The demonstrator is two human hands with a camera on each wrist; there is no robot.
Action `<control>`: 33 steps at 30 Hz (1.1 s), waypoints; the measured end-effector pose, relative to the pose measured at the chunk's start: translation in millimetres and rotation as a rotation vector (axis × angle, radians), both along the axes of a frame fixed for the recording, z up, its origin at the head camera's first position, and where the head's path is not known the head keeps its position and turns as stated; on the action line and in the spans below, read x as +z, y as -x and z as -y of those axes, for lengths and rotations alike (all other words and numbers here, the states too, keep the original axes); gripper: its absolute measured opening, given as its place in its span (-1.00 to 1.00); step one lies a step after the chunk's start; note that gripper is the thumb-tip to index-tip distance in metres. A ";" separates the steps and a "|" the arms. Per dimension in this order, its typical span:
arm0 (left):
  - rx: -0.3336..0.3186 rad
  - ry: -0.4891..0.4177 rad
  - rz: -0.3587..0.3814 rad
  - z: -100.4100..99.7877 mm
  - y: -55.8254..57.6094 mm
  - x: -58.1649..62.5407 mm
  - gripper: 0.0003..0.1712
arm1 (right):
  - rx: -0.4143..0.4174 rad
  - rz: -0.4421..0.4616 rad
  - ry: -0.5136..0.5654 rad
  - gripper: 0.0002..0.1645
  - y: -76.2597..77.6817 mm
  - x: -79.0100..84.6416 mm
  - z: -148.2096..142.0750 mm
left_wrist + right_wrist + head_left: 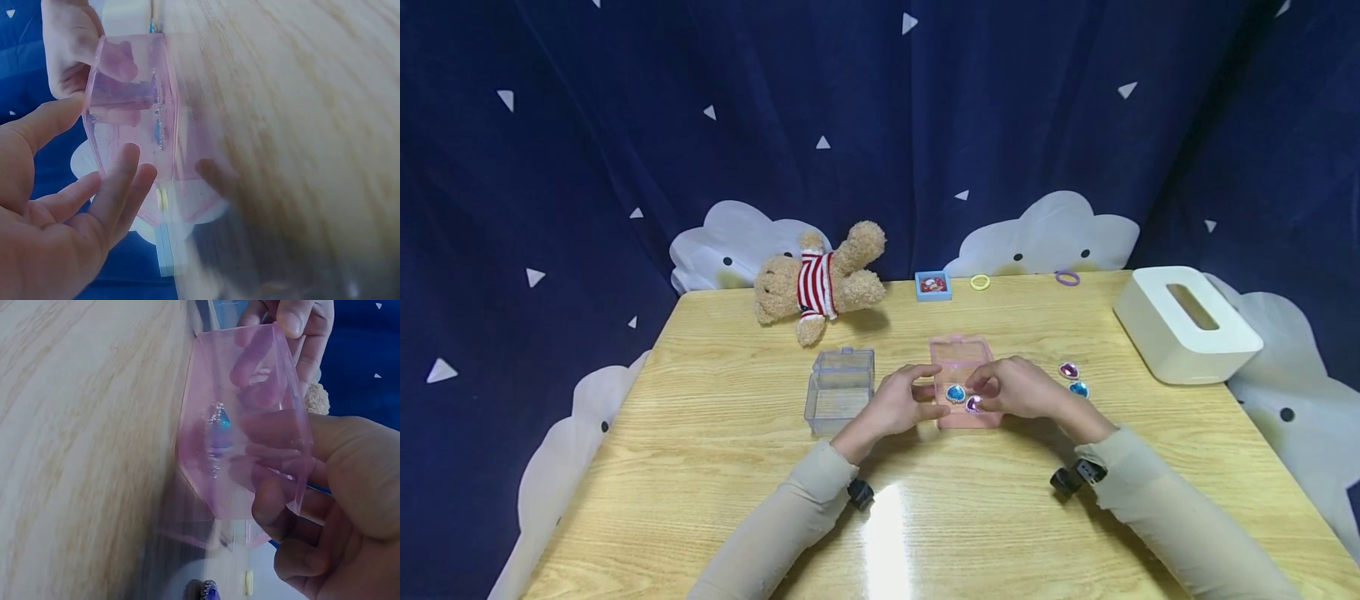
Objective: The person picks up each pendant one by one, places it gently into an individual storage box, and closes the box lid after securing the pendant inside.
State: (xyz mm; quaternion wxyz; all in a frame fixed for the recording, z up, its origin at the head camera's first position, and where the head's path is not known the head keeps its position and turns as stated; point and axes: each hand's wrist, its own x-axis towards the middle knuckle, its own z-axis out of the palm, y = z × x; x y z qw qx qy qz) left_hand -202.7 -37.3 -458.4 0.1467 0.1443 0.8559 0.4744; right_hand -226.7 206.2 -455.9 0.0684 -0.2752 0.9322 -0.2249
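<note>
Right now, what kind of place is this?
Perhaps a playroom or play corner: a teddy bear lies on the wooden table, a pink box holds shiny gems, and a dark blue curtain with white clouds hangs behind.

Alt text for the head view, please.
A person's right hand reaches into an open pink box, at a purple gem beside a blue gem, with the left hand at the box's left side. A clear box, teddy bear and white slotted box are also on the wooden table.
</note>
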 end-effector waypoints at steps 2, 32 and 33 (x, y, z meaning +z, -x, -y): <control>0.001 -0.004 0.001 -0.1 -0.1 0.3 -0.21 | 0.001 0.000 0.019 -0.71 -0.1 1.6 -0.8; -0.004 -0.006 0.004 0.7 -1.4 -0.4 -0.20 | -0.166 0.009 0.123 -0.68 10.0 22.4 -55.8; -0.003 -0.005 0.007 0.6 -1.3 -0.6 -0.20 | -0.170 0.016 0.118 -0.67 10.5 20.9 -58.3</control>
